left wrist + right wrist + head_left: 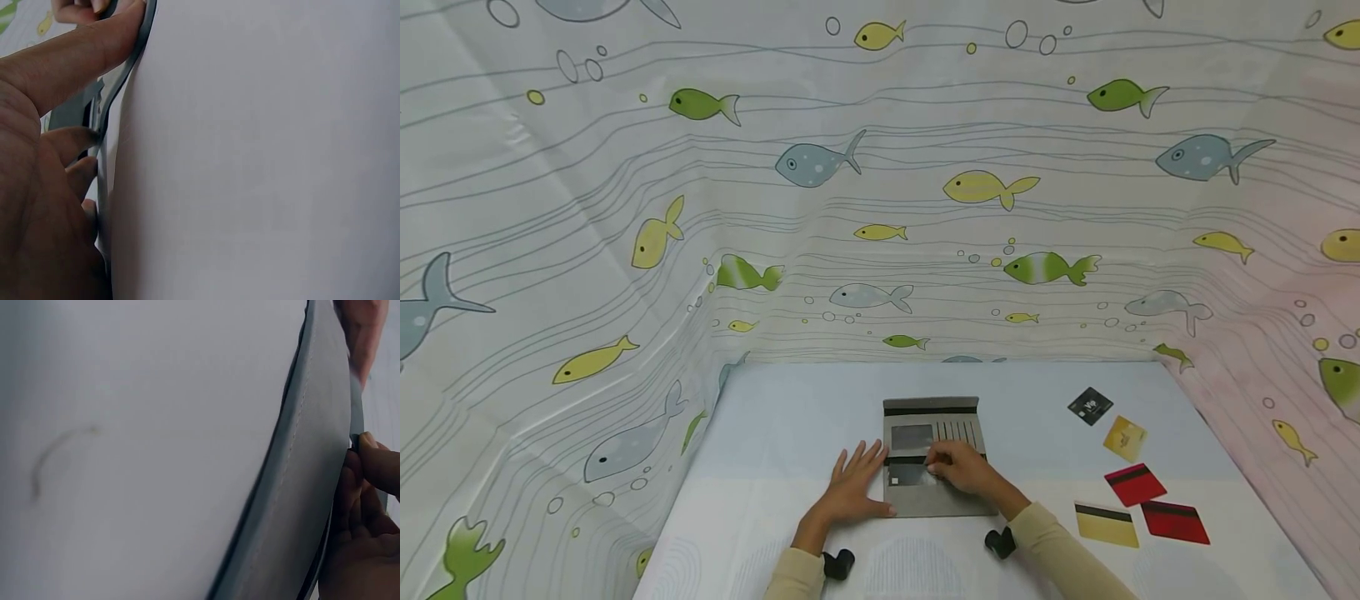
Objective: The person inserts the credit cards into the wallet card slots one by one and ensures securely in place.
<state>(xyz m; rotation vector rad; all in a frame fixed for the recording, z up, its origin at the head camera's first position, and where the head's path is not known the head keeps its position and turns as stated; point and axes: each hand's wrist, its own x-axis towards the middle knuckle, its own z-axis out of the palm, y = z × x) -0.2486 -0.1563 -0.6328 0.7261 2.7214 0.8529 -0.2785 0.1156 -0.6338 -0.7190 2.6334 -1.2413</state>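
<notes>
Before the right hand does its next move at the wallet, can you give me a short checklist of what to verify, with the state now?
1. Wallet lies open and flat on the table: ok.
2. Left hand steadies the wallet's left edge, fingers flat: ok.
3. Right hand has its fingers curled at the wallet's middle slots: ok.
4. A card is pinched in the right hand: cannot tell.
5. Five loose cards lie apart from the wallet, to its right: ok.

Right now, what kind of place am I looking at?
Probably a makeshift recording booth: fish-print curtains wall in a pale table, where an open grey card wallet and loose cards lie.
</notes>
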